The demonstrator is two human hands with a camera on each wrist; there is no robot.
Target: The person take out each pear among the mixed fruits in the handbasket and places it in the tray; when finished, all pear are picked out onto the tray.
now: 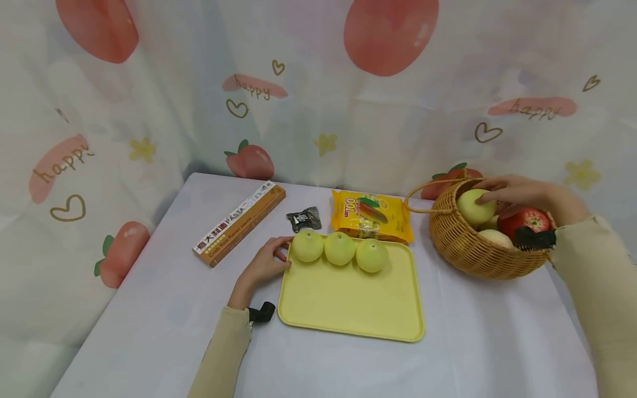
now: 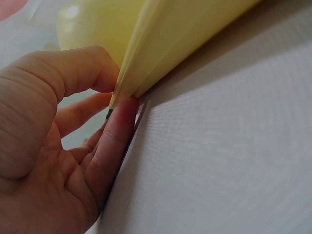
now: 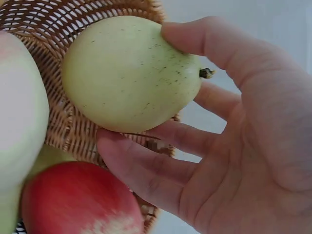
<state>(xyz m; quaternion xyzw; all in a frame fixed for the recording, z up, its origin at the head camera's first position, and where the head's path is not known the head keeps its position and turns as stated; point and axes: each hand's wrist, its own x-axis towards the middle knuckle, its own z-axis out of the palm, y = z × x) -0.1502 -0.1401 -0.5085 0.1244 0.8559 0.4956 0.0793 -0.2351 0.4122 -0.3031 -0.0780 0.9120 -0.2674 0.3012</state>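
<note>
At the upper left corner of a yellow tray (image 1: pixel 348 309), my left hand (image 1: pixel 266 264) pinches the rim. The left wrist view shows the thumb and a finger on either side of the tray edge (image 2: pixel 139 53). Three pale green round fruits (image 1: pixel 340 249) sit in a row along the tray's far side. My right hand (image 1: pixel 517 193) is at the wicker basket (image 1: pixel 465 251), its fingers curled round a pale yellow-green fruit (image 3: pixel 129 73) with a short brown stem. Below that hand in the basket are a red fruit (image 3: pixel 80 200) and a pale whitish fruit (image 3: pixel 19 109).
Behind the tray lie a yellow snack bag (image 1: pixel 370 215) and a small black wrapped packet (image 1: pixel 303 219). A long pasta box (image 1: pixel 241 224) lies at the left. The basket's handle (image 1: pixel 423 193) leans left towards the bag. Printed cloth (image 1: pixel 308 121) hangs behind the table.
</note>
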